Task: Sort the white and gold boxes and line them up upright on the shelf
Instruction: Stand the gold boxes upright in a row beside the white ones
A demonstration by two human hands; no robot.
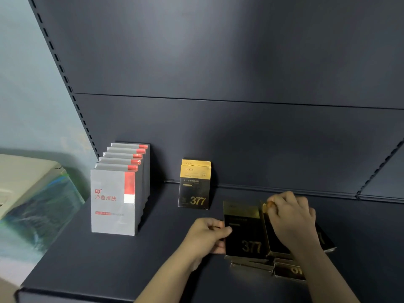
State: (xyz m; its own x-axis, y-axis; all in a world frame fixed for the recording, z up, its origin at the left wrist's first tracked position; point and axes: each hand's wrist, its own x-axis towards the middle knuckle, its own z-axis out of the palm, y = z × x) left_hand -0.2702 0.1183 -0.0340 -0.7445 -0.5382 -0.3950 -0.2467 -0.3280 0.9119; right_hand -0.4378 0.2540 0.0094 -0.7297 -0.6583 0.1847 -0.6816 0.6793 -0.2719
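here we are in front of a big dark back panel [218, 62] with the dark shelf [109, 259] running out under it toward us. off the left end of the shelf sits a bulky beige thing [28, 171] with blurred blue-green wrapping below it, and i can't tell what it is.

on the left part of the shelf, the white boxes [113, 200] stand upright in a tidy row, one behind the other, fronts facing us, each with a red strip at the upper right. the rearmost is up against the back panel.

over on the right, a pile of gold boxes [288, 272] lies flat near the front edge, loosely stacked and not squared up. back toward the middle, well apart from the white row, two upright gold boxes [194, 189] stand one behind the other, leaning back a touch, "377" on the front one.

now the action: a raised gold box [244, 232] stands on top of the pile, front toward us. the left hand [207, 235] grips its left edge, thumb across the front and fingers curled behind. just beside it, touching, a second gold box [273, 237] tilts back. the right hand [293, 219] comes over it, fingers curled down and pinching its gold top end.
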